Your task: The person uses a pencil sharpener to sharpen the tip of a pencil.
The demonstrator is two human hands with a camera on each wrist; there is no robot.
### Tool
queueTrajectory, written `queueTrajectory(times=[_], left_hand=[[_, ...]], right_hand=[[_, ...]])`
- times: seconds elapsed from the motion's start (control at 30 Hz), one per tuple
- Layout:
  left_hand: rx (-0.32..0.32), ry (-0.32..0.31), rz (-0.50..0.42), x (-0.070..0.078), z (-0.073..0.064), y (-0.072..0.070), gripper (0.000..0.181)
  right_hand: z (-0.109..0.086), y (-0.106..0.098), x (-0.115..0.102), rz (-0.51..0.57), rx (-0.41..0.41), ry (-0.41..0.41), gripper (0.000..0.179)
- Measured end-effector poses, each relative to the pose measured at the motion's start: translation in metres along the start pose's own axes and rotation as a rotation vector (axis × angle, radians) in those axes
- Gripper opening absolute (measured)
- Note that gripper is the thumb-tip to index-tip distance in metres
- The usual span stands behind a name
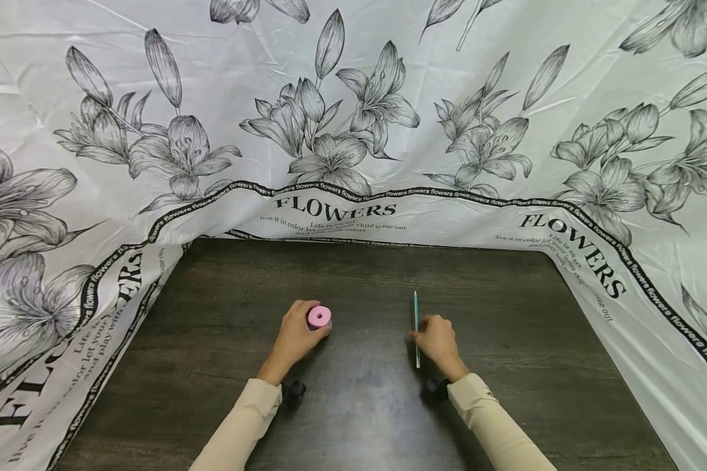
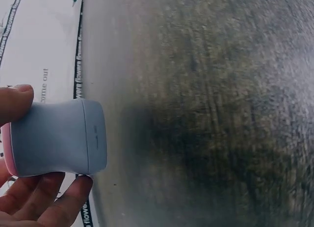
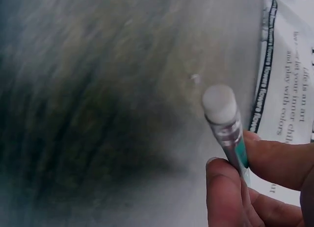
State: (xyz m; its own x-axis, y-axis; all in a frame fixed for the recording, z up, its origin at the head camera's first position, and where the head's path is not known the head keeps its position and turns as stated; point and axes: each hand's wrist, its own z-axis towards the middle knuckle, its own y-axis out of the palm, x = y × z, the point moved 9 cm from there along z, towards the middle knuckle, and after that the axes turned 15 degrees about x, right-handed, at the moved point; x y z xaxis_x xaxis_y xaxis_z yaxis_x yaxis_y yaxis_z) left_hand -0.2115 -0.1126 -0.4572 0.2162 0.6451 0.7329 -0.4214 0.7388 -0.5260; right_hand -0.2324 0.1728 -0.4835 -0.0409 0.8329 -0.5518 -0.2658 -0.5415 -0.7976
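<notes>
My left hand (image 1: 294, 335) grips a small pencil sharpener (image 1: 325, 320), its pink top with a round hole facing up in the head view. From the side, in the left wrist view, the sharpener (image 2: 54, 138) shows a pale blue-grey body with a slight waist, thumb on one side and fingers on the other. To the right, my right hand (image 1: 438, 340) pinches a teal pencil (image 1: 416, 307), its tip pointing away from me. The right wrist view shows the pencil's white eraser (image 3: 219, 103) and silver ferrule close up, with thumb and fingertips just behind them.
Both hands are over a dark wood-grain table (image 1: 365, 281). A white cloth (image 1: 342, 226) printed with black flowers and lettering hangs behind the table and along both sides. Black wrist devices (image 1: 293, 392) sit at the cuffs of the cream sleeves (image 1: 247, 409).
</notes>
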Motion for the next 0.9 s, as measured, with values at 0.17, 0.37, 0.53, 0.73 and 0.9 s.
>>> queueTrajectory(times=[0.17,0.37,0.53,0.73,0.9], left_hand=[[-0.014,-0.014,0.023,-0.006,-0.006,0.004,0.055],[-0.036,-0.014,0.041,-0.008,-0.011,0.006,0.055],[-0.062,-0.058,0.047,-0.014,-0.016,0.008,0.055],[-0.060,-0.035,0.044,-0.014,-0.018,0.009,0.056],[-0.177,-0.077,0.055,-0.017,-0.018,0.009,0.073]], right_hand=[[-0.005,0.009,0.010,-0.046,-0.038,0.031,0.026],[-0.009,0.014,0.014,-0.067,-0.037,0.031,0.034],[-0.011,0.014,0.015,-0.089,-0.040,0.030,0.033],[-0.014,0.016,0.020,-0.111,-0.055,0.057,0.031],[-0.014,0.017,0.019,-0.106,-0.096,0.058,0.031]])
